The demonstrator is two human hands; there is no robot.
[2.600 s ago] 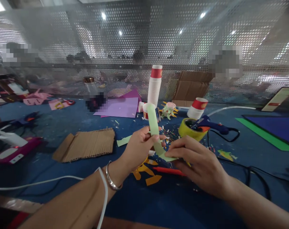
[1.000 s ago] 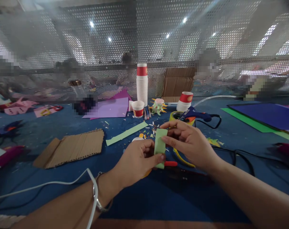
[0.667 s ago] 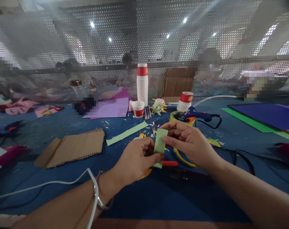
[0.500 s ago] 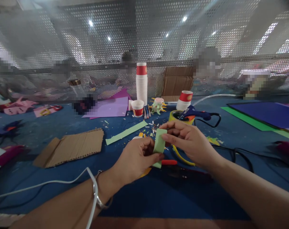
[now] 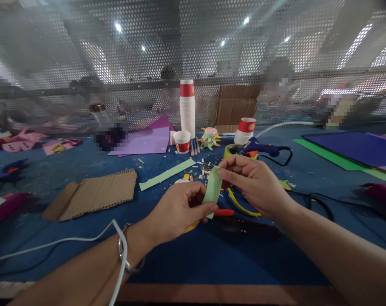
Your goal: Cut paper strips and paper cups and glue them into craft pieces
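**Blue work table (image 5: 231, 265) before a perforated metal screen (image 5: 205, 46), with a green paper strip (image 5: 214, 187) held in two hands**

Clock positions are read from the held strip, twelve o'clock pointing toward the screen. The strip is raised above the table in a gentle curve, its upper end leaning toward one o'clock. The left hand (image 5: 178, 210) pinches the lower part between thumb and fingers; the right hand (image 5: 252, 182) grips the upper end between thumb and forefinger.

Just beside the left thumb, a slim red object (image 5: 225, 212) lies at five o'clock; a curved yellow piece (image 5: 242, 207) is at four, and orange-yellow paper (image 5: 190, 228) shows below the left hand at seven. A second green strip (image 5: 167, 174) lies flat at ten, and corrugated cardboard (image 5: 100, 193) at nine.

Farther out, a red-and-white paper cup (image 5: 182, 143) and a tall cup stack (image 5: 188, 114) stand at eleven, and a fringed green-and-orange cup (image 5: 208, 138) at twelve. Yellow tape (image 5: 230, 151) and a short cup stack (image 5: 245, 131) occupy one o'clock; a blue glue gun (image 5: 263, 148) lies at two. Purple sheets (image 5: 148, 140) rest at ten, beyond the second strip.
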